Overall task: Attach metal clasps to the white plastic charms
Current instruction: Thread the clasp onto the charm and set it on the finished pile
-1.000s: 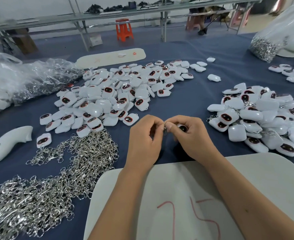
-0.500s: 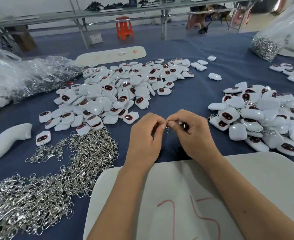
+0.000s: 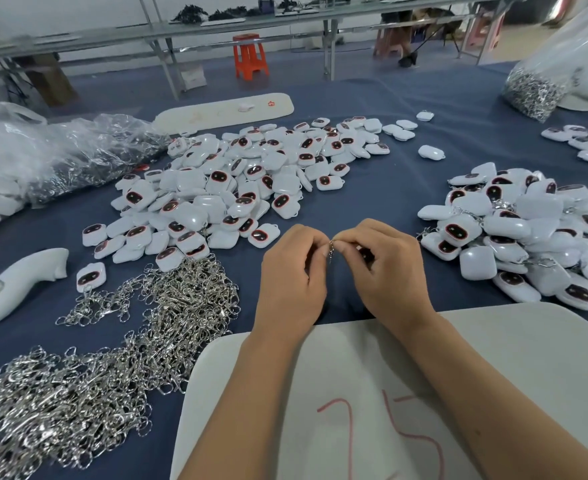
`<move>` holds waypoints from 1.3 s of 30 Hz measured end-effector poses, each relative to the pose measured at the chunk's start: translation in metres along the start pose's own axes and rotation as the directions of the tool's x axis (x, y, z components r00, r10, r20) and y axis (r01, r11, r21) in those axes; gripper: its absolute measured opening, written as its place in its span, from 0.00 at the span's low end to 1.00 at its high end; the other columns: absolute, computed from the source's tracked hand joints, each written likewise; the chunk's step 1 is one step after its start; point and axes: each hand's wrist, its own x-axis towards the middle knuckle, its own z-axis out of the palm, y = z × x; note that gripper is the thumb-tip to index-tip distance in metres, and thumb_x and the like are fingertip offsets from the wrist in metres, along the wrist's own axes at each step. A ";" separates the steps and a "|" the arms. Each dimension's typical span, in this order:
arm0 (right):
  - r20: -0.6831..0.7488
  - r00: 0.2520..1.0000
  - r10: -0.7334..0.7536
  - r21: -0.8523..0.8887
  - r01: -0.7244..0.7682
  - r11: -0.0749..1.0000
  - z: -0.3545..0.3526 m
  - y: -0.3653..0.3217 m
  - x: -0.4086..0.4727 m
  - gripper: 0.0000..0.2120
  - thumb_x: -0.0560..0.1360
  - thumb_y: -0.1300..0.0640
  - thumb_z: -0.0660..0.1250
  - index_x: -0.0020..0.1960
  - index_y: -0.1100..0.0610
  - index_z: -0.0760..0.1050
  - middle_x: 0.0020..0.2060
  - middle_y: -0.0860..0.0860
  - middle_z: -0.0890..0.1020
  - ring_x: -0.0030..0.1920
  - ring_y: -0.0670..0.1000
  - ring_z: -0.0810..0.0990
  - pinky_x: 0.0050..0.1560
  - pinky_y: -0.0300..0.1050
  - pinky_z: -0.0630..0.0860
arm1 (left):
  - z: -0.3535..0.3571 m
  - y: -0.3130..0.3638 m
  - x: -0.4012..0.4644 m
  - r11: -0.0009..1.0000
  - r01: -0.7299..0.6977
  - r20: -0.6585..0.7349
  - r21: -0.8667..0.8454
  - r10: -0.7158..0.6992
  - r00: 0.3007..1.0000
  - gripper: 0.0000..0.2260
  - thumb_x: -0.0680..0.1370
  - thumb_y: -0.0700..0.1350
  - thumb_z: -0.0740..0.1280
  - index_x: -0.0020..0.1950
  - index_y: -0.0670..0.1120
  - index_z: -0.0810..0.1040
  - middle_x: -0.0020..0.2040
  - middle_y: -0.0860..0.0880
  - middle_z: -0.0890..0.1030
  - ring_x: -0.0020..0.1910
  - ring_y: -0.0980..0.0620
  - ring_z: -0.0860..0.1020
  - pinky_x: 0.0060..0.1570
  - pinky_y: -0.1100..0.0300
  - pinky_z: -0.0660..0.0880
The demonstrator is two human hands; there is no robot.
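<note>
My left hand (image 3: 292,278) and my right hand (image 3: 386,271) meet fingertip to fingertip above the blue cloth. Between them a small metal clasp (image 3: 330,249) is pinched by my left thumb and forefinger. My right hand curls around a white charm (image 3: 364,252) with a dark face, mostly hidden under the fingers. A big spread of loose white charms (image 3: 237,188) lies beyond my hands to the left. A second heap of charms (image 3: 524,233), some with clasps showing, is at the right. Loose silver clasps (image 3: 112,358) are heaped at the near left.
A white board (image 3: 372,393) marked with red numerals lies under my forearms. A white handle-shaped tool (image 3: 11,289) rests at the far left. Clear plastic bags (image 3: 43,157) sit at the back left, a bag of clasps (image 3: 535,88) at the back right. A long white board (image 3: 223,110) lies behind the charms.
Both hands stayed pinched together on the clasp and charm, shifting only slightly up in view. Nothing on the table moved.
</note>
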 end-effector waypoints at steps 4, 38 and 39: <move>0.164 0.954 0.249 0.341 -0.292 0.894 -0.002 0.003 0.002 0.07 0.79 0.66 0.71 0.45 0.58 0.85 0.37 0.45 0.84 0.36 0.45 0.79 0.42 0.38 0.75 | 0.001 0.006 0.001 0.999 -0.036 -0.041 0.026 0.037 0.998 0.08 0.79 0.34 0.67 0.43 0.44 0.77 0.40 0.52 0.77 0.39 0.54 0.74 0.40 0.64 0.69; 0.083 0.991 -0.107 0.035 0.104 0.994 -0.010 0.002 0.006 0.09 0.83 0.65 0.66 0.46 0.58 0.81 0.40 0.48 0.79 0.39 0.52 0.77 0.40 0.51 0.75 | -0.003 0.003 0.000 0.999 -0.035 -0.020 -0.024 0.035 0.999 0.09 0.80 0.34 0.67 0.43 0.46 0.78 0.39 0.54 0.78 0.40 0.51 0.77 0.40 0.59 0.72; 0.074 0.993 -0.094 0.055 0.090 0.994 -0.009 0.001 0.005 0.09 0.83 0.66 0.66 0.46 0.58 0.82 0.40 0.48 0.80 0.40 0.51 0.78 0.41 0.51 0.75 | -0.002 0.003 -0.001 0.999 -0.033 -0.034 -0.024 0.033 0.999 0.09 0.80 0.34 0.67 0.43 0.45 0.78 0.39 0.53 0.78 0.40 0.51 0.77 0.40 0.58 0.72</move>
